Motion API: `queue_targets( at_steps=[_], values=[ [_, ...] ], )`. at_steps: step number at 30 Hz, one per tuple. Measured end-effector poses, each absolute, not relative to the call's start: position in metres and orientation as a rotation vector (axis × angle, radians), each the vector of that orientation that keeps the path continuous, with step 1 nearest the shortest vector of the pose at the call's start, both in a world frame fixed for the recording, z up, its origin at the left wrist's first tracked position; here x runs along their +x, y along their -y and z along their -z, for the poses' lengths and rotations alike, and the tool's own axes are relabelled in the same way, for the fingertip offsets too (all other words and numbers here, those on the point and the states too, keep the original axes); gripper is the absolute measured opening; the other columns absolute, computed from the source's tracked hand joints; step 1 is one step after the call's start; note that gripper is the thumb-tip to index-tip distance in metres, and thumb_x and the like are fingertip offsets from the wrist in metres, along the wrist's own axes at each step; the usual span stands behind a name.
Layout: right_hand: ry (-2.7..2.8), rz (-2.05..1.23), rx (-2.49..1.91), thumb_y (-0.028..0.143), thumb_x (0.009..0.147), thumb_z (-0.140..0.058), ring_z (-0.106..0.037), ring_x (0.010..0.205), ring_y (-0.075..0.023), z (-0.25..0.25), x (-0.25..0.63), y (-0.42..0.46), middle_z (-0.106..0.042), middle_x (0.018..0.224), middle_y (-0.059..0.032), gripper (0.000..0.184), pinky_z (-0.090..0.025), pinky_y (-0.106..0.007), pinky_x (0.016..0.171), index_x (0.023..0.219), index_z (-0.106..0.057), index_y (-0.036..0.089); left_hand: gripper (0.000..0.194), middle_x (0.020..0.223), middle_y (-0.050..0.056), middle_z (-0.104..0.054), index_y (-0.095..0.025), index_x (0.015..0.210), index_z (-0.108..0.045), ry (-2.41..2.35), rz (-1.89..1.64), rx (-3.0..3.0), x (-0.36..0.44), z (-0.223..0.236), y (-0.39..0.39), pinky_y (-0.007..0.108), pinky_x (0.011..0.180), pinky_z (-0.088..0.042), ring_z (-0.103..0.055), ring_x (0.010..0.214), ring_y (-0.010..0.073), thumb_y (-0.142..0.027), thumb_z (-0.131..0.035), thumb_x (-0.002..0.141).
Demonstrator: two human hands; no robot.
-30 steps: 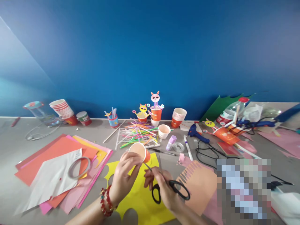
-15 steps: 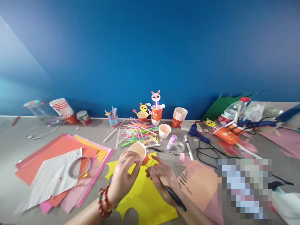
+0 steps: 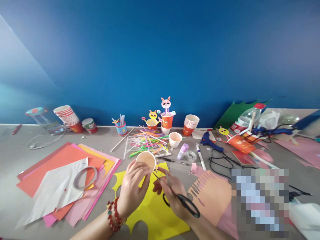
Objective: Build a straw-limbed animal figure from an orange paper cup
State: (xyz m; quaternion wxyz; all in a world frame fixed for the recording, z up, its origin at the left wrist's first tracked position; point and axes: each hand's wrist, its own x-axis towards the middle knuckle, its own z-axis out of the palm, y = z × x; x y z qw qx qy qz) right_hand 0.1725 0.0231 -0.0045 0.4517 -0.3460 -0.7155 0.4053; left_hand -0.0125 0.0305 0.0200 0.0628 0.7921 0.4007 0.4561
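My left hand (image 3: 132, 186) is closed around a paper cup (image 3: 145, 159), tilted so that its open mouth faces up toward me. In my right hand (image 3: 173, 193) are scissors with black handles (image 3: 189, 205), their blades pointing at the cup's right side. Their handle loops stand apart. A small pale cut-out with pink ears (image 3: 157, 165) shows beside the cup rim, by my right fingertips; whether it is stuck to the cup I cannot tell. Under both hands lies yellow paper (image 3: 160, 216) with rounded pieces cut out of its edge.
Loose straws (image 3: 147, 141) lie behind the cup, near a glue stick (image 3: 183, 151) and clear tape (image 3: 191, 156). Coloured paper (image 3: 60, 160) with a tape roll (image 3: 85, 177) lies left. At right are a blue glue gun (image 3: 212, 142) with its cord and scalloped orange paper (image 3: 212, 196).
The scissors have turned in my right hand and their handle loops have spread apart. The cup has shifted slightly left and up with my left hand.
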Motion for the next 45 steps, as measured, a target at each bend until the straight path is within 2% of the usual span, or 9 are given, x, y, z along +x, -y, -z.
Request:
queue_targets(
  at_steps=[5,9,14,19,23,26,29,36,45],
  values=[
    [2.131,-0.589,-0.780,0.021,0.102,-0.040,-0.068,0.068,-0.0191,-0.002,0.182,-0.033,-0.071,0.072,-0.0040,0.032,-0.040,-0.051,0.108,0.085,-0.066,0.019,0.012,0.090,0.005,-0.070,-0.020,0.090,-0.061,-1.220,-1.334,2.229,-0.012,-0.023,-0.033,0.033,0.081,-0.053,-0.066,0.091,0.0195,-0.009,-0.057,0.091],
    [1.735,-1.063,-0.884,0.034,0.104,-0.038,-0.069,0.067,-0.0189,0.004,0.173,-0.024,-0.071,0.072,-0.0050,0.038,-0.056,-0.040,0.082,0.087,-0.068,0.019,0.018,0.092,0.005,-0.073,-0.021,0.097,-0.062,-1.189,-1.381,2.306,-0.013,-0.018,-0.031,0.036,0.087,-0.051,-0.066,0.095,0.0210,-0.005,-0.056,0.091],
    [1.181,-1.562,-0.856,0.047,0.103,-0.037,-0.066,0.055,-0.0177,0.013,0.161,-0.014,-0.071,0.062,-0.0063,0.049,-0.053,-0.030,0.058,0.082,-0.067,0.016,0.032,0.104,0.006,-0.076,-0.021,0.113,-0.062,-1.209,-1.350,2.550,-0.015,-0.013,-0.029,0.049,0.105,-0.037,-0.064,0.108,0.0248,-0.001,-0.055,0.089],
    [1.634,-1.186,-0.887,0.036,0.104,-0.039,-0.068,0.063,-0.0180,0.009,0.171,-0.025,-0.073,0.070,-0.0047,0.037,-0.055,-0.039,0.080,0.087,-0.068,0.019,0.017,0.090,0.005,-0.073,-0.020,0.096,-0.063,-1.213,-1.376,2.333,-0.014,-0.013,-0.032,0.038,0.088,-0.050,-0.067,0.093,0.0214,-0.006,-0.056,0.090],
    [2.093,-0.634,-0.794,0.020,0.100,-0.043,-0.069,0.068,-0.0193,0.001,0.182,-0.035,-0.071,0.071,-0.0032,0.027,-0.043,-0.048,0.104,0.085,-0.066,0.021,0.015,0.090,0.005,-0.072,-0.022,0.098,-0.065,-1.195,-1.381,2.184,-0.014,-0.012,-0.032,0.033,0.081,-0.053,-0.067,0.090,0.0196,-0.010,-0.058,0.092],
    [2.070,-0.623,-0.799,0.022,0.100,-0.042,-0.068,0.070,-0.0196,0.001,0.183,-0.032,-0.071,0.071,-0.0041,0.028,-0.048,-0.044,0.097,0.085,-0.066,0.020,0.018,0.091,0.005,-0.072,-0.022,0.100,-0.064,-1.179,-1.413,2.191,-0.013,-0.011,-0.032,0.033,0.081,-0.052,-0.067,0.089,0.0189,-0.008,-0.058,0.091],
    [1.780,-0.989,-0.905,0.035,0.104,-0.039,-0.067,0.069,-0.0174,0.006,0.177,-0.022,-0.072,0.075,-0.0048,0.036,-0.054,-0.034,0.078,0.087,-0.067,0.019,0.024,0.090,0.005,-0.074,-0.022,0.105,-0.063,-1.151,-1.454,2.316,-0.012,-0.011,-0.031,0.038,0.086,-0.050,-0.067,0.089,0.0197,-0.004,-0.057,0.090],
    [1.063,-1.642,-0.855,0.056,0.100,-0.040,-0.057,0.049,-0.0136,0.009,0.158,-0.014,-0.068,0.058,-0.0046,0.055,-0.049,-0.026,0.053,0.078,-0.069,0.015,0.034,0.103,0.006,-0.078,-0.023,0.119,-0.061,-1.228,-1.348,2.616,-0.017,-0.012,-0.028,0.049,0.102,-0.038,-0.068,0.104,0.0249,-0.005,-0.055,0.091],
    [1.545,-1.257,-0.926,0.045,0.103,-0.044,-0.067,0.069,-0.0163,0.008,0.174,-0.019,-0.074,0.082,-0.0070,0.040,-0.054,-0.028,0.065,0.094,-0.070,0.017,0.031,0.090,0.004,-0.076,-0.021,0.113,-0.059,-1.160,-1.411,2.485,-0.012,-0.013,-0.032,0.044,0.097,-0.043,-0.068,0.092,0.0199,-0.001,-0.056,0.089]
  ],
)
